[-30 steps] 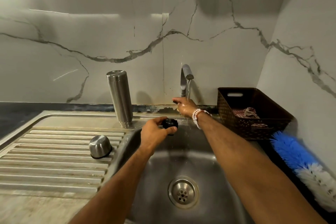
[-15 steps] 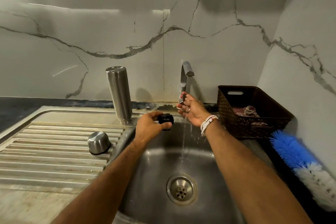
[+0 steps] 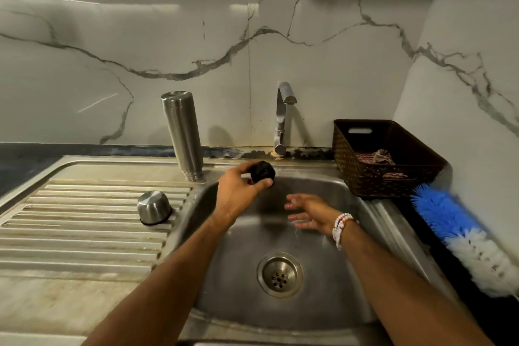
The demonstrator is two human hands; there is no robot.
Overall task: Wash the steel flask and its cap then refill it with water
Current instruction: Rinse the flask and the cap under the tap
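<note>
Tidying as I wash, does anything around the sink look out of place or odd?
Only the steel flask: it stands upside down, neck on the draining board, probably draining. Nothing looks spilled or broken.

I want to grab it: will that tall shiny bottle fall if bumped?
Probably: the steel flask is tall, thin and standing on its narrow mouth, so a bump may topple it. Its smooth metal is likely slippery if wet. Lying down, it would probably roll.

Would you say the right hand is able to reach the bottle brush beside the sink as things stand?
Probably yes: the right hand is open and empty over the sink, and the bottle brush lies uncovered on its own side, nothing between them.
</note>
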